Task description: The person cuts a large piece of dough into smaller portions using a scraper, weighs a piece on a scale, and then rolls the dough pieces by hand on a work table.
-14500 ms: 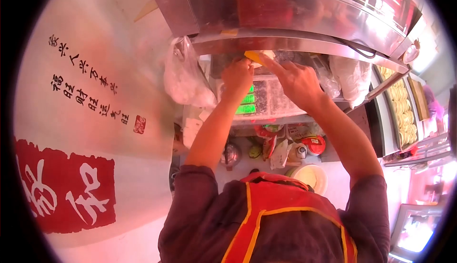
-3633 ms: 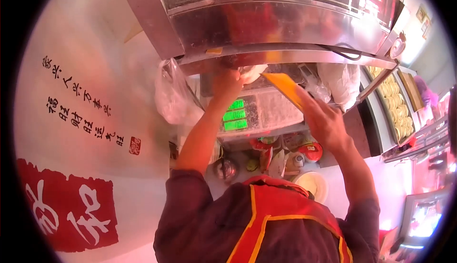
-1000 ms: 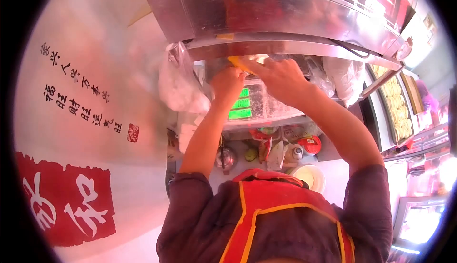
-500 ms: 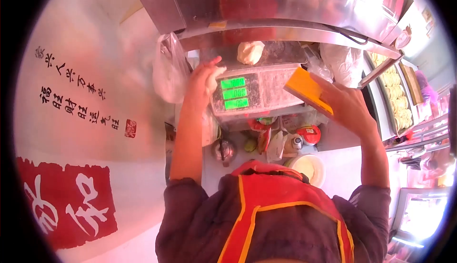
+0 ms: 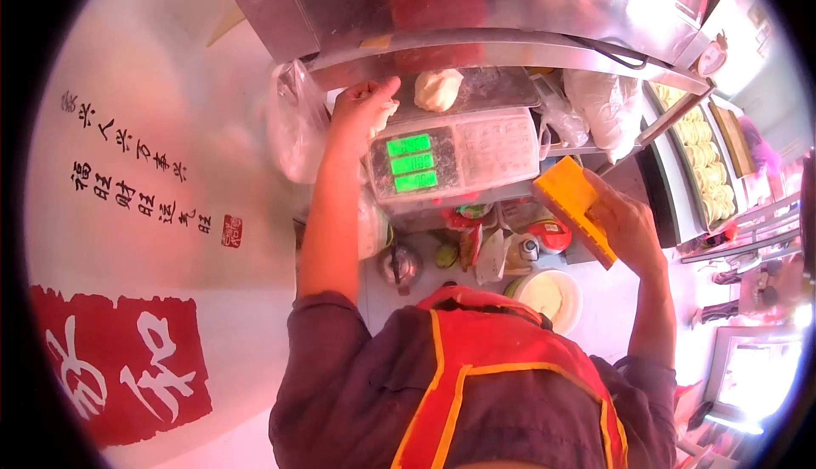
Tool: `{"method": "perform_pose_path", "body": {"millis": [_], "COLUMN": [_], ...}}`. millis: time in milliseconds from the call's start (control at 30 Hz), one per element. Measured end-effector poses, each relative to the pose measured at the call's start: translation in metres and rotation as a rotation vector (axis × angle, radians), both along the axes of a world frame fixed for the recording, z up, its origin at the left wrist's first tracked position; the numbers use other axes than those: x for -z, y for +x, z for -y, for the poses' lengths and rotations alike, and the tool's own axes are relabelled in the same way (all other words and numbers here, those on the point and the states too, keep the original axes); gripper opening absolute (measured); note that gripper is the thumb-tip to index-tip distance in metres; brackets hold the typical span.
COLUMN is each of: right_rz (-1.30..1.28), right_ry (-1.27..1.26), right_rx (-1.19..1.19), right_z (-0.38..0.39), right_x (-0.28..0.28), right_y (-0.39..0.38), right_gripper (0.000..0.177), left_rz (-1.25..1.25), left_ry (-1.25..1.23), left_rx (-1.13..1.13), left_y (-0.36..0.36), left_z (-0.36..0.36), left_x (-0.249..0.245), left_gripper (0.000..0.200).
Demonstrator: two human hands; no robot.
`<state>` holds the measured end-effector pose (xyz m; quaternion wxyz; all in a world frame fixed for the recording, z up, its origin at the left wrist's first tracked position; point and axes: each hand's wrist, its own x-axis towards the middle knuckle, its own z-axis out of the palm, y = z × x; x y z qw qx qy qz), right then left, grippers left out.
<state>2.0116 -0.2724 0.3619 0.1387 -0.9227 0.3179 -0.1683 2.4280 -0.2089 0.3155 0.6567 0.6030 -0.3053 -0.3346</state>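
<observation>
A lump of pale dough (image 5: 439, 90) rests on the metal pan of a digital scale (image 5: 497, 148), whose green display is lit. At the pan's left side, my left hand (image 5: 364, 105) is closed around a smaller piece of dough (image 5: 387, 117), partly hidden by the fingers. To the right of the scale, my right hand (image 5: 627, 224) grips a broad yellow dough scraper (image 5: 571, 200) by its edge. The scraper is tilted and apart from the scale.
Clear plastic bags (image 5: 297, 121) hang left of the scale, and a white bag (image 5: 605, 104) lies at its right. Below are a metal kettle (image 5: 399, 265), a round white tub (image 5: 565, 299) and packets. A tray of shaped dough (image 5: 704, 163) stands far right. A steel cabinet (image 5: 510, 2) overhangs the scale.
My right hand has moved right and down with the scraper, away from the scale. My left hand's fingers have drawn in around the small dough piece. The display digits have changed.
</observation>
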Motion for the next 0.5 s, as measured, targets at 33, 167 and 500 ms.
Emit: {"method": "perform_pose_path", "body": {"millis": [33, 167, 500], "right_rz": [0.012, 0.003, -0.154], "right_ry": [0.025, -0.001, 0.011], "right_rx": [0.006, 0.026, 0.173], "right_z": [-0.001, -0.006, -0.036], "right_x": [0.001, 0.005, 0.009], "right_y": [-0.002, -0.013, -0.054], "right_gripper": [0.053, 0.053, 0.062], "left_rz": [0.087, 0.581, 1.393], "left_ry": [0.023, 0.092, 0.211], "left_rx": [-0.032, -0.043, 0.482], "left_y": [-0.002, -0.005, 0.011], "left_z": [0.004, 0.018, 0.076], "left_x": [-0.001, 0.001, 0.016], "left_gripper": [0.023, 0.027, 0.059]}}
